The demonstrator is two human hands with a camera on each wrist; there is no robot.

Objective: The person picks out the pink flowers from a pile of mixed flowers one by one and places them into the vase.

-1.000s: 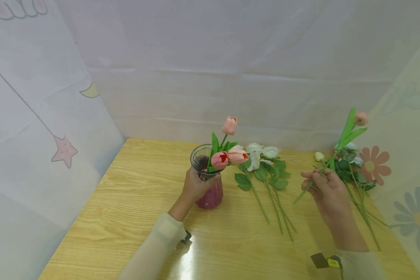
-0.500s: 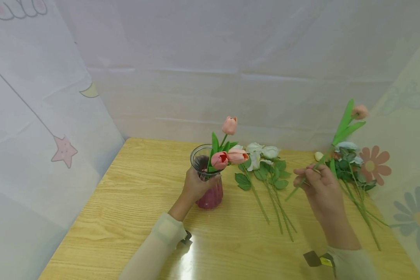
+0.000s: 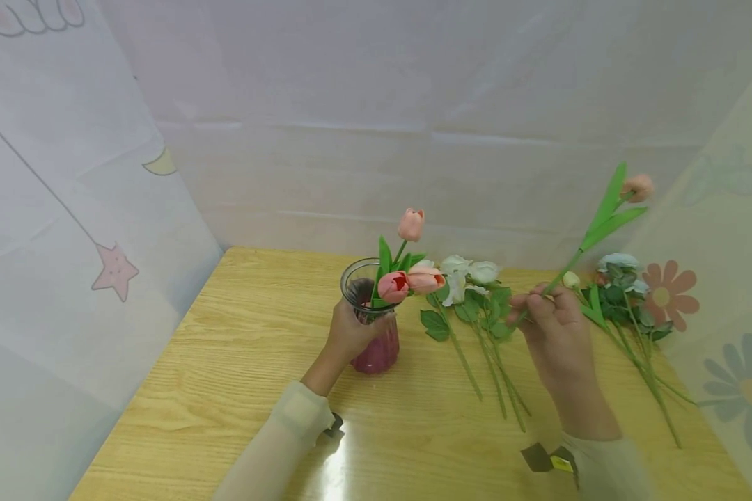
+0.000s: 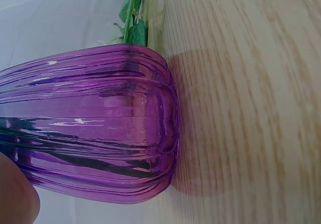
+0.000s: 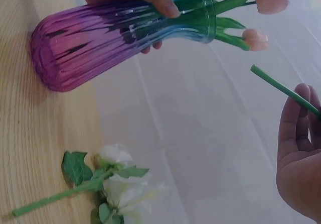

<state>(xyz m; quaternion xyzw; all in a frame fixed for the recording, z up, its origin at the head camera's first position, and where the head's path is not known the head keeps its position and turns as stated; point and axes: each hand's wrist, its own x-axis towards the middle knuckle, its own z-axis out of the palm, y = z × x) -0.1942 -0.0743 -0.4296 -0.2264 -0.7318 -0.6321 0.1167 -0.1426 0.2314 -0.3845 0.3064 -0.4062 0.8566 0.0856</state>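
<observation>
A ribbed glass vase [image 3: 376,355], purple at its base and clear bluish at the rim, stands upright on the table. Round its neck my left hand [image 3: 353,330] grips it, thumb and fingers on opposite sides. Three pink tulips [image 3: 411,225] lean out of its mouth, their stems showing dark through the glass in the left wrist view. Off to the right my right hand [image 3: 554,323] pinches a single pink tulip [image 3: 611,223] by its green stem, raised above the table. Its bloom points up and right; the cut stem end [image 5: 266,76] points toward the vase in the right wrist view.
White roses [image 3: 470,271] with leafy stems lie on the wooden table [image 3: 257,334] between vase and right hand. More flowers [image 3: 627,299], pale blue and white, lie at the right edge. A printed white cloth [image 3: 326,125] hangs behind and along both sides.
My right hand has moved left toward the vase, carrying the tulip, whose bloom has risen slightly. My left hand and the vase have stayed in place.
</observation>
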